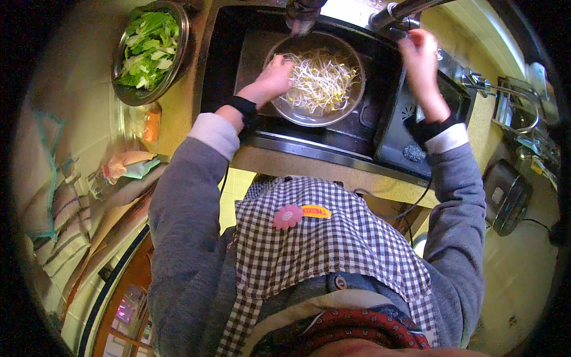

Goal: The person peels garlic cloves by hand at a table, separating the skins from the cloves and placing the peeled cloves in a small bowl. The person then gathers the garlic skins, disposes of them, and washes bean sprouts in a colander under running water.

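Note:
A round metal bowl [314, 119] sits in the dark sink [263, 51] and holds pale bean sprouts [323, 80] with yellow heads. Reaching over its left rim, my left hand [277, 75] has its fingertips at the edge of the sprouts. Whether the fingers pinch any of them is hidden. The faucet spout [303, 18] hangs over the bowl's far edge. To the right, my right hand [420, 53] is raised at the back of the sink, its fingers closed around the dark faucet lever [398, 35].
A metal bowl of cut leafy greens [149, 51] stands left of the sink, near an orange item [152, 125] in clear wrapping. In the right-hand basin [392, 134] lies a steel-wool scrubber [414, 152]. A wire dish rack [517, 107] and a black appliance [506, 196] stand farther right.

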Demonstrator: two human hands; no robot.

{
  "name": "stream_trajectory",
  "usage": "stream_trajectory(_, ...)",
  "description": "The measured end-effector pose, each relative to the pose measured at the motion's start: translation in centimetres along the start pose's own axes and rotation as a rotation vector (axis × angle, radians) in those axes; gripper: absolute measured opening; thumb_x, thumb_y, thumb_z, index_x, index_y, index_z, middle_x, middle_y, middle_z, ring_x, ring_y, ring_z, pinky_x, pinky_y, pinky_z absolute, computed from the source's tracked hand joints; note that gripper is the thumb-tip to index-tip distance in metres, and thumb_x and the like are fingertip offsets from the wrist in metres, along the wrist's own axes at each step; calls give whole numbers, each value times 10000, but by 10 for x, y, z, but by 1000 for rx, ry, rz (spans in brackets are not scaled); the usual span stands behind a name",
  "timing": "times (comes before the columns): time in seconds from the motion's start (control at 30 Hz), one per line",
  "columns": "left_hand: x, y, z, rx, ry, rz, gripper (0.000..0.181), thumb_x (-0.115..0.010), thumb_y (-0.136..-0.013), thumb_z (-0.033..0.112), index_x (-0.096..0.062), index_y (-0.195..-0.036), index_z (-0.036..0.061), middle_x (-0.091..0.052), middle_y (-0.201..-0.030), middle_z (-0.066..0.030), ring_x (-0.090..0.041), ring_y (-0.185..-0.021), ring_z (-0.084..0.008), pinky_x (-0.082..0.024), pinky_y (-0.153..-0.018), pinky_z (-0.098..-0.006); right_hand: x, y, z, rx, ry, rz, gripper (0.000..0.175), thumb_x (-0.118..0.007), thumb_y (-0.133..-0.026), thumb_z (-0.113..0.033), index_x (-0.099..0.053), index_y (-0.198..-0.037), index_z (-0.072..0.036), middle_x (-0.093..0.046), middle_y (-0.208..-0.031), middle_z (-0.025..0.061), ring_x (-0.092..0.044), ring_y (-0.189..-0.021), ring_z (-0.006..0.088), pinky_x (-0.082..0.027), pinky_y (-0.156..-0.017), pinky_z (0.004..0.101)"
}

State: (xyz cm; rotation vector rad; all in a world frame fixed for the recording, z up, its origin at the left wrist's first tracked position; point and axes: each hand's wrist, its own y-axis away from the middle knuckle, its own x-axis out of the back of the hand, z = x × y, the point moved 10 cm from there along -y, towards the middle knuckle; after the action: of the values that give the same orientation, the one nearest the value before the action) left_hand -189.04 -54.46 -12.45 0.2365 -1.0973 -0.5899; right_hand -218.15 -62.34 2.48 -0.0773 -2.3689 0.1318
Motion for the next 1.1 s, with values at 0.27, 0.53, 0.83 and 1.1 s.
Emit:
stream_trajectory(0.27, -62, -7, 34, -153, -450, -124, 923, -768, -652, 312, -249, -1413, 256, -101, -1484, -198, -126, -1277, -577, -193, -987, -671, -235, 129, 38, -192, 609, -937, 1214, -783, -581, -508, -22, -1434, -102, -95, -1364, 426, -269, -1157, 649, -321, -926, 659)
stream_trajectory(0.53, -76, -25, 12, -160, -648, 99, 477, -418, -875, 232, -366, -1349, 213, -412, -1314, -201, -349, -1194, -507, -290, -912, -676, -279, 130, 32, 70, 632, -685, 651, -554, -810, -148, -269, -1394, -188, -324, -1344, 276, -386, -1143, 545, -346, -881, 675)
stream_trajectory(0.83, -15, -46, -5, -86, 12, 189, 293, -601, -763, 170, -588, -1055, 152, -599, -923, -192, -590, -879, -380, -479, -773, -446, -241, 77, 35, -60, 265, -713, 592, -721, -644, -211, -517, -1194, -130, -561, -1006, 258, -577, -949, 390, -495, -801, 438)
stream_trajectory(1.1, -9, -27, -7, 53, 984, -99, 509, -596, -675, -70, -536, -1175, 6, -606, -1079, -96, -593, -932, -158, -480, -817, -271, -214, 87, 12, -301, -429, -977, 719, -716, -685, -172, -394, -1313, -35, -550, -1183, 118, -521, -1081, 196, -408, -936, 302)
